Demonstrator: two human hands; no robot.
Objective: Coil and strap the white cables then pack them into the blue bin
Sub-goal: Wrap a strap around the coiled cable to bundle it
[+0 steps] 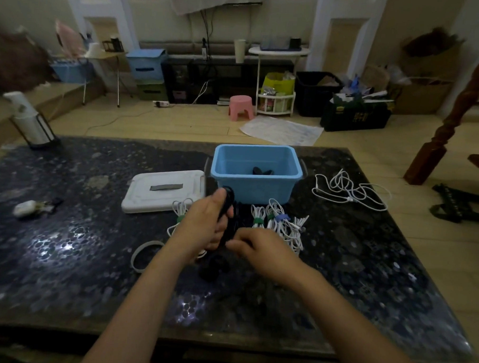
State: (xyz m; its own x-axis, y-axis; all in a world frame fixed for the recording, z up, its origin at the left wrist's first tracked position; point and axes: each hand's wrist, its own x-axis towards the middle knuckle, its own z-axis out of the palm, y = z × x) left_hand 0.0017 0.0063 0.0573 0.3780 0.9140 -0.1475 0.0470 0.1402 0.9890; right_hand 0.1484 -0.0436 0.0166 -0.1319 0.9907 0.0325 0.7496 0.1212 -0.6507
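Note:
The blue bin [256,186] stands open at the far middle of the dark table, with a dark bundle [262,171] on its floor. In front of it my left hand [206,223] grips a coil of black cable [227,205], held upright. My right hand [254,246] pinches the lower end of that black cable just right of the left hand. Several coiled white cables [280,223] with green and blue straps lie right of my hands. Another strapped white coil [180,210] peeks out behind my left hand. A loose white cable [350,190] lies tangled right of the bin.
The bin's white lid [164,190] lies left of the bin. A grey band [144,255] lies near my left forearm, more black cable [214,265] under my wrists. A small white object [28,207] sits at the left, and a white bottle [29,120] at the table's far-left corner.

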